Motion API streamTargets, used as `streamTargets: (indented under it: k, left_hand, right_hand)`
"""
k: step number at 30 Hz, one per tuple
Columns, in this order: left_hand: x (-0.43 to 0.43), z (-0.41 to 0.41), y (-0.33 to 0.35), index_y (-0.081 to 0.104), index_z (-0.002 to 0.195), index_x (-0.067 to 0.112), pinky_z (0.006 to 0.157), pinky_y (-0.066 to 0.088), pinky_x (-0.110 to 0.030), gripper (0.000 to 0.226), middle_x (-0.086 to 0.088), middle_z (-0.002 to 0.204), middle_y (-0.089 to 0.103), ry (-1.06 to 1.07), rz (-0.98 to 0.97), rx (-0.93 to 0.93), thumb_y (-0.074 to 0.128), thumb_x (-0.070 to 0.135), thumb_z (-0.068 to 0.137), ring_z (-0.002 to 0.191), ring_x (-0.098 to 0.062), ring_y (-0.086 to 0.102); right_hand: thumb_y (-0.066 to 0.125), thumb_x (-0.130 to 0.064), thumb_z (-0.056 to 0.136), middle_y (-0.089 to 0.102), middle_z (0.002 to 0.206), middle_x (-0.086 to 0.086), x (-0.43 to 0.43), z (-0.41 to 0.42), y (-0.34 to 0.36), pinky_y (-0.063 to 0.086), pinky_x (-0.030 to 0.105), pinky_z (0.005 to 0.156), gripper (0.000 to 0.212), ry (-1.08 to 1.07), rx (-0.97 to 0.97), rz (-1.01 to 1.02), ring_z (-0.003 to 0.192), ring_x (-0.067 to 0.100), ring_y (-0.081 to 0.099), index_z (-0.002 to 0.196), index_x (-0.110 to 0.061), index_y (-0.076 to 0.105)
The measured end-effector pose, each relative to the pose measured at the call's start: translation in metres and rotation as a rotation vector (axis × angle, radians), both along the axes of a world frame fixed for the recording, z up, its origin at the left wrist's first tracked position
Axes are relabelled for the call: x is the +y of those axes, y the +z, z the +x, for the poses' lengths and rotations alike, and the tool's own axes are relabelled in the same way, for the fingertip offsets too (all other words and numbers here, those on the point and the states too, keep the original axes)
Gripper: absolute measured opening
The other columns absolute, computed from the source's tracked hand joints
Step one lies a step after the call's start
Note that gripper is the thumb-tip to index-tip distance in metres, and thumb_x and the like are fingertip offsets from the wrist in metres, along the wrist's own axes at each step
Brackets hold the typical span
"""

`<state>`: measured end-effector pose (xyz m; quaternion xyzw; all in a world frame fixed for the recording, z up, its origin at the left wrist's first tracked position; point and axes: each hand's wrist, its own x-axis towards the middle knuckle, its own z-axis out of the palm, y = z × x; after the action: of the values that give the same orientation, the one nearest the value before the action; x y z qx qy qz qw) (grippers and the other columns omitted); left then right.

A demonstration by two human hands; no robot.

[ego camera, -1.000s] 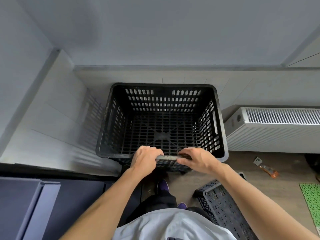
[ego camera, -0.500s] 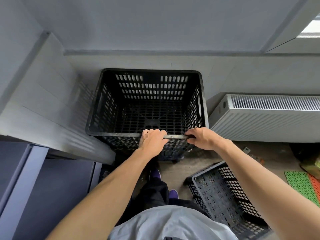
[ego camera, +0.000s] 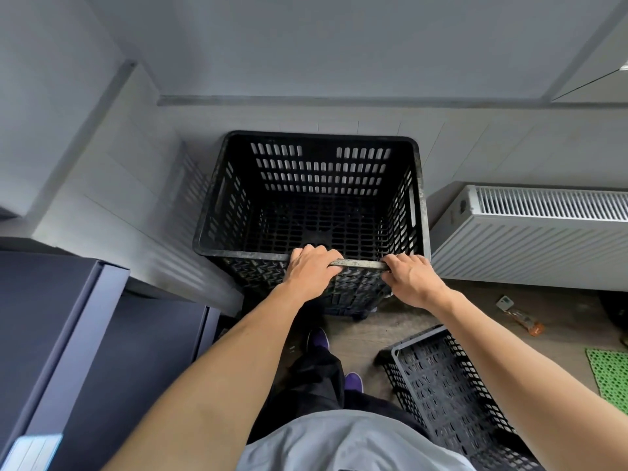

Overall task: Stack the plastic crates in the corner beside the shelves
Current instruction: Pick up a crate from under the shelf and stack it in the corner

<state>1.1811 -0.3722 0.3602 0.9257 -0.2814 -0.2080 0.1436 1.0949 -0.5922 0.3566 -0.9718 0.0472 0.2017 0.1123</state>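
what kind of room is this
Probably a storage or utility corner indoors: stacked black plastic crate against the wall, a white radiator, dark cabinet, and another crate on the floor.

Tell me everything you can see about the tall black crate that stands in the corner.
The black crate looks like hard plastic, with slotted walls, a grid floor, a thick scuffed rim and a long handle slot in each side wall. It stands upright and empty in the corner, raised off the floor, apparently on something dark beneath it, with a white radiator to its right. The left hand and right hand both grip its near rim.
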Motion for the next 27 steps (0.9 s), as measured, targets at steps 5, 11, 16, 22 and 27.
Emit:
streamTargets:
  k: [5, 11, 16, 22, 27]
  left_hand:
    - [0.000, 0.006, -0.004, 0.056, 0.129, 0.031, 0.100, 0.022, -0.038, 0.029, 0.003, 0.119, 0.058, -0.008, -0.039, 0.043, 0.046, 0.036, 0.103, 0.116, -0.022, 0.042]
    - [0.002, 0.012, -0.009, 0.056, 0.128, 0.031, 0.098, 0.021, -0.037, 0.028, 0.007, 0.119, 0.058, -0.013, -0.060, 0.061, 0.046, 0.036, 0.103, 0.117, -0.020, 0.040]
    - [0.001, 0.011, -0.008, 0.056, 0.128, 0.035, 0.096, 0.019, -0.034, 0.030, 0.011, 0.114, 0.058, -0.008, -0.051, 0.067, 0.047, 0.041, 0.101, 0.117, -0.018, 0.040]
    - [0.001, 0.010, -0.002, 0.058, 0.126, 0.039, 0.094, 0.014, -0.030, 0.036, 0.014, 0.117, 0.060, 0.007, -0.042, 0.114, 0.045, 0.056, 0.097, 0.122, -0.015, 0.040]
    - [0.004, 0.007, -0.006, 0.057, 0.129, 0.039, 0.103, 0.016, -0.034, 0.036, 0.014, 0.127, 0.059, 0.031, -0.047, 0.105, 0.040, 0.054, 0.100, 0.128, -0.016, 0.037]
  right_hand:
    - [0.043, -0.043, 0.102, 0.057, 0.122, 0.009, 0.009, 0.002, -0.013, 0.030, 0.046, 0.104, 0.040, -0.056, -0.011, -0.055, 0.117, 0.036, 0.051, 0.134, -0.019, 0.049]
    - [0.045, -0.040, 0.100, 0.053, 0.127, 0.000, 0.013, 0.008, -0.017, 0.028, 0.045, 0.103, 0.039, -0.069, -0.051, -0.009, 0.118, 0.030, 0.047, 0.137, -0.027, 0.048]
    - [0.051, -0.043, 0.094, 0.052, 0.135, -0.001, 0.011, 0.005, -0.010, 0.026, 0.043, 0.108, 0.053, -0.035, -0.046, 0.023, 0.127, 0.028, 0.045, 0.146, -0.032, 0.043]
    - [0.054, -0.043, 0.089, 0.034, 0.156, 0.007, 0.020, -0.026, -0.007, 0.011, 0.042, 0.124, 0.082, -0.023, -0.204, -0.031, 0.146, 0.029, 0.027, 0.160, -0.020, 0.020]
    - [0.058, -0.043, 0.090, -0.002, 0.170, 0.010, 0.023, -0.045, -0.011, -0.012, 0.045, 0.124, 0.103, -0.040, -0.172, -0.093, 0.156, 0.033, -0.008, 0.162, -0.023, -0.014]
